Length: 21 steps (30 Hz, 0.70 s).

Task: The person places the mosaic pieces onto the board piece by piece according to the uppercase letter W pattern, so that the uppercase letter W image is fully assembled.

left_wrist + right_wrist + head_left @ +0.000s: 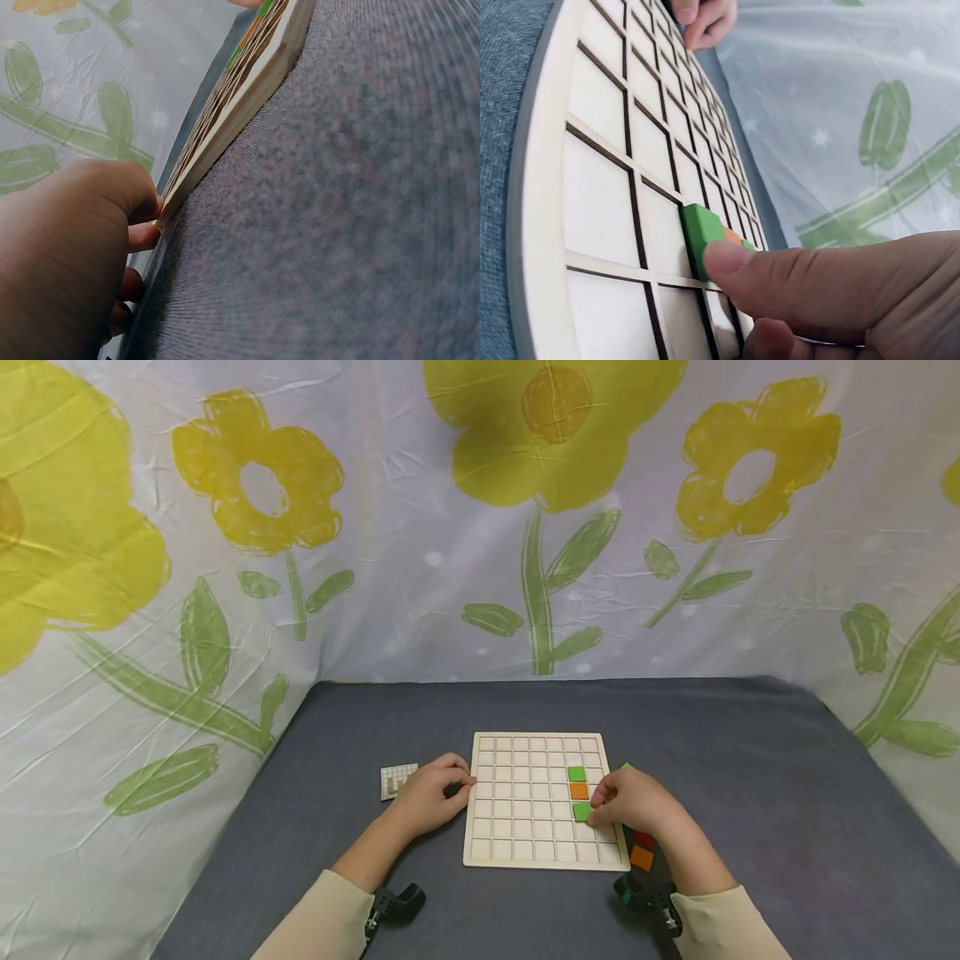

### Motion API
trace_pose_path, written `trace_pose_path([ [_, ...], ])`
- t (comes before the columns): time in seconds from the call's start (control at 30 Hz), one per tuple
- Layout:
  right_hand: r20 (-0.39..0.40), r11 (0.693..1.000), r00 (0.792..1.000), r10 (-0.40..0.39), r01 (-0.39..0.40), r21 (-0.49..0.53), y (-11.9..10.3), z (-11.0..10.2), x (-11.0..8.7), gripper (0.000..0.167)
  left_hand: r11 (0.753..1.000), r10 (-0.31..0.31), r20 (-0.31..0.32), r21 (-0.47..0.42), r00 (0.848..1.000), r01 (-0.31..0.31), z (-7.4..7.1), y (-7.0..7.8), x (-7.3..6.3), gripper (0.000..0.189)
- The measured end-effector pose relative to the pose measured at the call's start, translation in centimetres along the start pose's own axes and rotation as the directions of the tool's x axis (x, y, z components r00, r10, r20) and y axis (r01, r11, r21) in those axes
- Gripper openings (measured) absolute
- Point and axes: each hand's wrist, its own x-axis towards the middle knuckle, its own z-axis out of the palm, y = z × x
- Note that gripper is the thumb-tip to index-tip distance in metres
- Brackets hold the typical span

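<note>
A square wooden grid board (525,831) lies on the table. In one of its right-hand columns sit a green tile (577,774) and an orange tile (579,791), with a second green tile (700,236) just below them. My right hand (637,802) holds this lower green tile, thumb on its edge in the right wrist view; the other fingers are partly hidden. On the far side, my left hand (431,797) grips the board's left edge between thumb and forefinger, as the left wrist view (90,240) also has it.
A small card with a printed grid (396,779) lies partly behind my left hand. Right of the board are a red tile (644,840) and an orange tile (642,858), and a green corner (627,766) peeks out behind my right hand. A flowered curtain (390,610) surrounds the table.
</note>
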Motion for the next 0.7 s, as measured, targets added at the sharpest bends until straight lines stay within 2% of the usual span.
trace_pose_path([
  [0.13,-0.020,1.000,1.000,-0.011,0.011,-0.018,-0.17,0.13,0.07,0.021,1.000,-0.018,0.017,-0.003,1.000,0.018,-0.05,0.01,0.00,0.011],
  [0.27,-0.021,1.000,1.000,-0.018,0.018,-0.017,-0.07,-0.05,0.14,0.021,1.000,-0.009,0.008,-0.001,1.000,0.009,-0.14,0.03,0.00,0.010],
  [0.5,-0.031,1.000,0.999,0.021,-0.020,0.015,0.45,-0.45,0.13,0.024,1.000,0.011,-0.001,-0.004,1.000,-0.011,-0.31,0.10,-0.01,0.011],
  [0.7,-0.044,0.998,0.998,0.034,-0.036,-0.050,0.72,0.13,0.26,0.028,1.000,0.007,0.000,-0.009,1.000,-0.007,-0.15,0.08,-0.13,0.010],
])
